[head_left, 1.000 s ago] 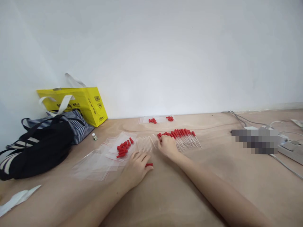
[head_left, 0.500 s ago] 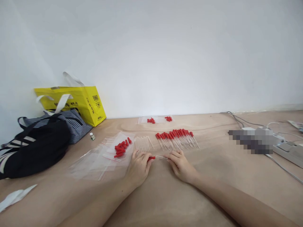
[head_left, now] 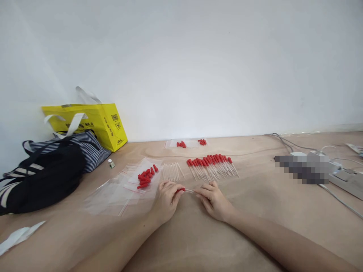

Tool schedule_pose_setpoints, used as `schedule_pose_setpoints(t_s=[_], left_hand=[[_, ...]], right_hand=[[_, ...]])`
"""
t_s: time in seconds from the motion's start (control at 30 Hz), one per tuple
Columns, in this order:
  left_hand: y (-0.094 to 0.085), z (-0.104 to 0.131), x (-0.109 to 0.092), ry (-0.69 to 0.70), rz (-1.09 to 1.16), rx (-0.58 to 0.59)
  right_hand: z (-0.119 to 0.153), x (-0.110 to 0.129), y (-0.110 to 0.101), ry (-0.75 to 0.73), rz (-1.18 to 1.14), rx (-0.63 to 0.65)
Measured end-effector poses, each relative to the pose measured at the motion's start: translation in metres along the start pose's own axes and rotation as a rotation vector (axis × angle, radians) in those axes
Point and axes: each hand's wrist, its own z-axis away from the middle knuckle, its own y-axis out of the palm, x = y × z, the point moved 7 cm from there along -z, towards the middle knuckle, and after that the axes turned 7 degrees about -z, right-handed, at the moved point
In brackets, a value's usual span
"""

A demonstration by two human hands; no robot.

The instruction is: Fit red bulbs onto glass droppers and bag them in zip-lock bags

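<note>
My left hand [head_left: 167,200] pinches a red rubber dropper bulb [head_left: 181,189], its mouth facing right. From the other side my right hand [head_left: 214,200] grips a thin clear dropper tube [head_left: 190,191], whose left end meets the bulb's mouth; I cannot tell how far it sits inside. Beyond my hands lies a row of droppers with red bulbs [head_left: 211,162], their tubes slanting toward me. Several bare tubes [head_left: 171,172] lie to the left of that row. Loose red bulbs [head_left: 145,177] are piled on clear zip bags [head_left: 113,196] left of my left hand.
Near the wall a clear bag [head_left: 170,143] holds more red bulbs. At left stand a yellow bag [head_left: 113,132], a striped bag [head_left: 96,151], a black bag [head_left: 56,173] and a small bottle [head_left: 110,163]. Cables and a power strip [head_left: 346,183] lie at right, white tissue [head_left: 19,238] at lower left.
The tube in my right hand has moved left, closing the gap to the red bulb, and its end now meets the bulb. My left hand has stayed nearly in place.
</note>
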Motion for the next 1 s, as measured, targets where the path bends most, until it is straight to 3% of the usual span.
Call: schedule_pose_setpoints(t_s=[0.3, 0.77, 1.0], left_hand=[[-0.001, 0.003, -0.008, 0.071, -0.027, 0.020], [-0.003, 0.007, -0.020, 0.145, -0.031, -0.005], [-0.004, 0.003, -0.010, 0.067, -0.020, 0.019]], right_hand=[[0.001, 0.003, 0.002, -0.070, 0.185, 0.030], [-0.004, 0.010, 0.006, -0.119, 0.050, 0.017], [-0.010, 0.009, 0.001, -0.125, 0.065, 0.039]])
